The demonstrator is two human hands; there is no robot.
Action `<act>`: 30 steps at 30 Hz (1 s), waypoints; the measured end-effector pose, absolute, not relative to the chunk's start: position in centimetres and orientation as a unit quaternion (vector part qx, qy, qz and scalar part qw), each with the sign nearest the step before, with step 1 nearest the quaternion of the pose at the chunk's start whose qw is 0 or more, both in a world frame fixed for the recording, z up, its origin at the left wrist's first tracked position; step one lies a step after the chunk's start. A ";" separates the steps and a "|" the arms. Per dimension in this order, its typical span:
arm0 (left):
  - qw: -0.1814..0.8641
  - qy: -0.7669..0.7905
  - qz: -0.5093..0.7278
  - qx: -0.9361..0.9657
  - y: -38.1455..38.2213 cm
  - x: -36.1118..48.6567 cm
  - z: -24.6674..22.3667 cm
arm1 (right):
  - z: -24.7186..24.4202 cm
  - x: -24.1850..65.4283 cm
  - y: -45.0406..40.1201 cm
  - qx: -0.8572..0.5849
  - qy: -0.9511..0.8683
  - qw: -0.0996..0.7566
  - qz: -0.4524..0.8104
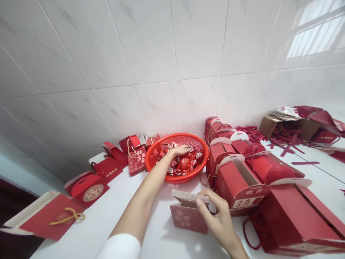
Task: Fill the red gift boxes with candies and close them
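My left hand (181,150) reaches into a red plastic basket (147,162) of wrapped candies (185,162). Its fingers look stretched out over the candies, and their tips are partly lost among the wrappers. In front of the basket, my right hand (219,216) grips a small red gift box (188,218) by its upper edge, thumb on the near side. This box stands upright on the white table with its top open and pale characters printed on its front; its inside is mostly hidden.
Several red gift boxes with rounded handle flaps (238,183) crowd the right side. More open red boxes (93,190) line the left edge, some with cord handles. Farther right lie dark red ribbons (289,148) and a cardboard carton (269,126). A tiled wall (156,104) rises behind.
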State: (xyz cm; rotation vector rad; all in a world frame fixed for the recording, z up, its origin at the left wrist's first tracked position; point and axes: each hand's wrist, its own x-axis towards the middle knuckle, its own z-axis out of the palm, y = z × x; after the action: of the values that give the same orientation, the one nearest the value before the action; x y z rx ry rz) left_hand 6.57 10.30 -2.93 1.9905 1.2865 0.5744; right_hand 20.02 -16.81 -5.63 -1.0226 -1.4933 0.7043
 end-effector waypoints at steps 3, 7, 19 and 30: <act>0.467 0.473 0.250 0.704 10.8 6.0 -1.8 | -5.7 20.1 -16.8 -0.436 -0.634 0.564 0.300; 0.577 0.424 0.298 0.631 11.2 5.0 -0.6 | -5.9 20.1 -16.8 -0.434 -0.640 0.563 0.291; 0.636 0.377 0.259 0.622 10.1 5.4 -1.3 | -5.6 20.0 -16.3 -0.433 -0.619 0.573 0.318; 0.426 0.493 0.056 0.756 10.2 7.4 -4.0 | -5.9 20.1 -16.5 -0.437 -0.614 0.567 0.332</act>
State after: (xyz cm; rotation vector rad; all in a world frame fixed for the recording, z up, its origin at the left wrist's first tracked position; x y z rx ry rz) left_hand 7.42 10.17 -4.05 1.8905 1.2330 0.1400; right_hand 20.11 -16.50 -5.88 -1.0278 -1.4429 0.7796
